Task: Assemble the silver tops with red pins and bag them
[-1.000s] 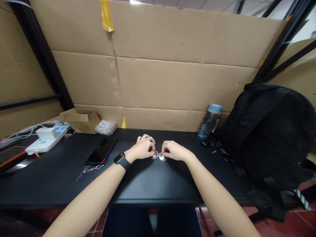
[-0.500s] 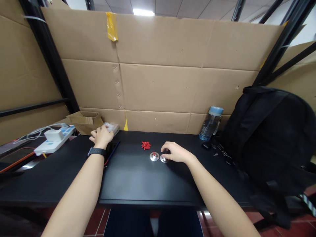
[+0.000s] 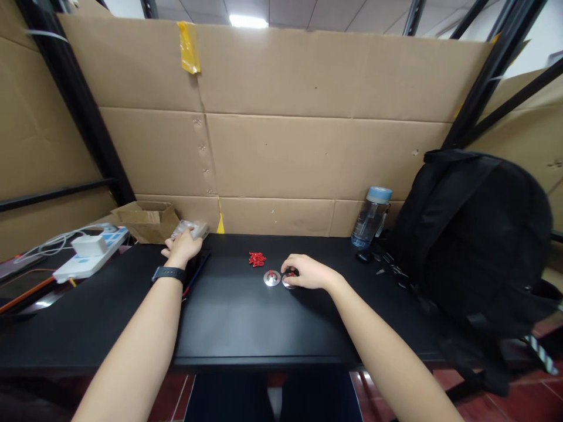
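Observation:
My right hand [image 3: 308,272] curls over a round shiny metal disc [image 3: 288,285], its thumb at the near edge. A bit of red shows between thumb and fingers; the other fingertips are hidden. Just left of it lies a second metal disc [image 3: 271,278] with a small red piece on its raised middle. Behind the discs is a little heap of small red pieces [image 3: 257,259], too small to make out. My left hand [image 3: 185,246], wearing a black wristband, reaches over a clear plastic pack [image 3: 199,228] with its fingers apart and their tips partly hidden.
An open brown paper bag [image 3: 147,220] stands beside the pack. Further left lies a white power strip [image 3: 90,261] with cables. At the right are a water bottle [image 3: 372,217], keys [image 3: 393,269] and a large black backpack [image 3: 479,234]. Cardboard walls [image 3: 272,158] enclose the black table [image 3: 229,328].
The whole view has shifted slightly. My left hand's fingers have moved further over the plastic pack. My right hand stays at the disc, and red now shows between its fingers.

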